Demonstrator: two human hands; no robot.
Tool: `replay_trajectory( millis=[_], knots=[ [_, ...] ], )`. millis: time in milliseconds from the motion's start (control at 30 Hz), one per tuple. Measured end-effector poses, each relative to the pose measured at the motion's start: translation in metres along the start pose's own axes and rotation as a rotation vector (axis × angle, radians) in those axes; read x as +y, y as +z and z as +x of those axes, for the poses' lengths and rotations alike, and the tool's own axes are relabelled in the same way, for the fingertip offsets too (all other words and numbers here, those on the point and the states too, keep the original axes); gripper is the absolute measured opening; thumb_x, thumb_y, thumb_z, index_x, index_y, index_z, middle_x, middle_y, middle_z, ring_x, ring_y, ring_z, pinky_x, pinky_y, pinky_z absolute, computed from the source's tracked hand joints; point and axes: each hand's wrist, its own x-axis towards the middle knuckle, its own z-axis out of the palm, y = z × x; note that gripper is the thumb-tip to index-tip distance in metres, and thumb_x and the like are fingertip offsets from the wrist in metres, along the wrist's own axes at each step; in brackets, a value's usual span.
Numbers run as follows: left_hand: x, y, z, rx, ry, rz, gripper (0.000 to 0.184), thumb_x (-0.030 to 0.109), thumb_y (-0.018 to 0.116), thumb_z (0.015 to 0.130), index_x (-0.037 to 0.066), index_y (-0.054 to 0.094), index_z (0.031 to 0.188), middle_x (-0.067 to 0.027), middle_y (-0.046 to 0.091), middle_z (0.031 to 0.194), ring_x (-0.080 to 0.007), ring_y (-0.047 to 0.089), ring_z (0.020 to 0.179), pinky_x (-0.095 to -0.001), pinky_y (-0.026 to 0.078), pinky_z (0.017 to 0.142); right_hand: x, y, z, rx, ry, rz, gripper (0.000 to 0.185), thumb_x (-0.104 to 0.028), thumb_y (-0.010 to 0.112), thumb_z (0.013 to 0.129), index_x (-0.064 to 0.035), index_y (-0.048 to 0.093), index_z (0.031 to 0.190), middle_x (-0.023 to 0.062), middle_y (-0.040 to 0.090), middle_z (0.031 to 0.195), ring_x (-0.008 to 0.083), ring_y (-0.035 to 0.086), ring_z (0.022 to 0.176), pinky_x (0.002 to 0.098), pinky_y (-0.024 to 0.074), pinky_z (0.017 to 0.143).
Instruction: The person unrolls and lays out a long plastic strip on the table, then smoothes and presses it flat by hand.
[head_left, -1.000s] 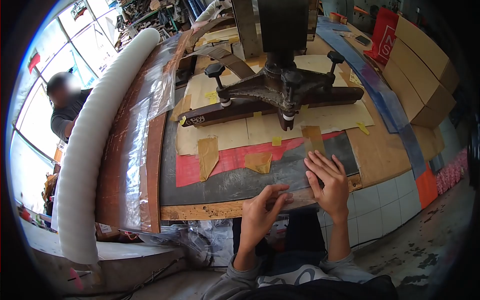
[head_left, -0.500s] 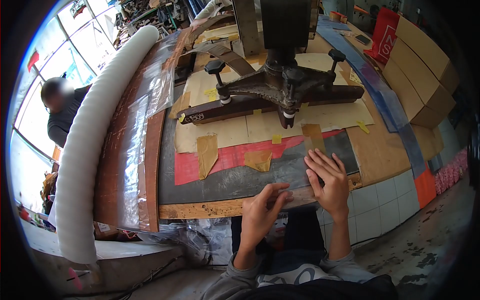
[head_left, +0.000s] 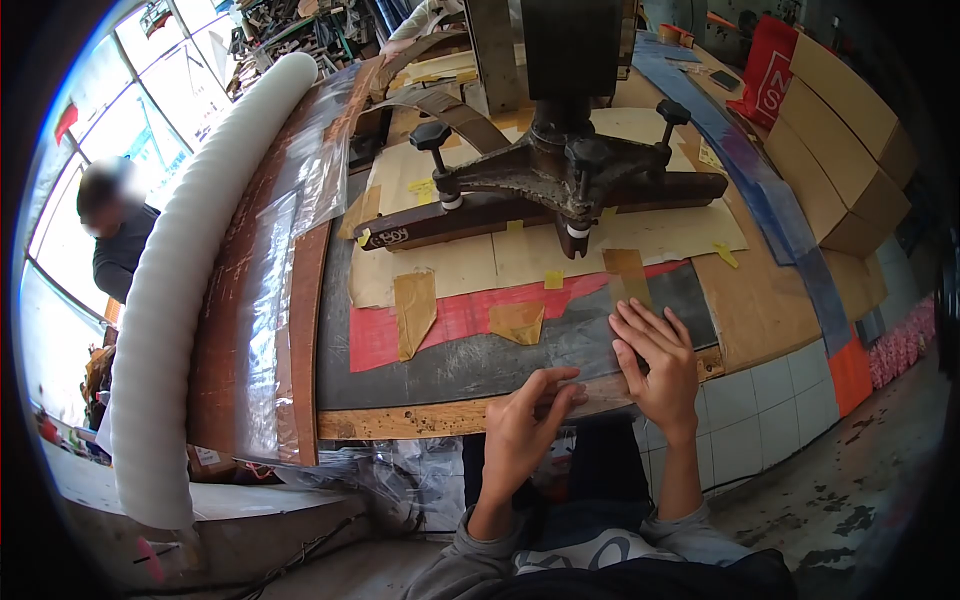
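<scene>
My left hand (head_left: 528, 425) is at the table's front edge, fingers curled in a pinch around the edge of a clear plastic piece (head_left: 603, 393). This see-through piece spans to my right hand (head_left: 657, 370), which lies with fingers stretched out over the dark board (head_left: 450, 368). Its fingertips touch the lower end of a brown tape strip (head_left: 626, 275). Further left, two more tape pieces, one long (head_left: 414, 312) and one short (head_left: 517, 322), lie across a red sheet (head_left: 455, 315). Behind it is a cream card sheet (head_left: 470, 268) under a black metal clamp bar (head_left: 480, 222).
A white foam roll (head_left: 165, 290) and a brown board with clear plastic (head_left: 265, 300) are on the left. Cardboard boxes (head_left: 835, 150), a blue strip (head_left: 790, 235) and a red bag (head_left: 768, 70) are on the right. A person (head_left: 122, 235) is beyond the roll.
Both my hands stay nearly where they were. The person beyond the foam roll has shifted slightly to the left and lower.
</scene>
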Motion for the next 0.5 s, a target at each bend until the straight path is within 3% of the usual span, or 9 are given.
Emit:
replay_trajectory(
  millis=[500],
  knots=[
    [-0.001, 0.0042, -0.0021, 0.048, 0.01, -0.011, 0.019, 0.004, 0.063, 0.089, -0.001, 0.062, 0.108, -0.0117, 0.072, 0.087, -0.0168, 0.072, 0.086, -0.0246, 0.056, 0.071, 0.0035, -0.0038, 0.0012, -0.017, 0.009, 0.108, 0.028, -0.024, 0.06, 0.091, -0.0071, 0.068, 0.112, 0.0106, 0.065, 0.12, 0.0249, 0.058, 0.117, 0.0439, 0.0344, 0.106]
  ],
)
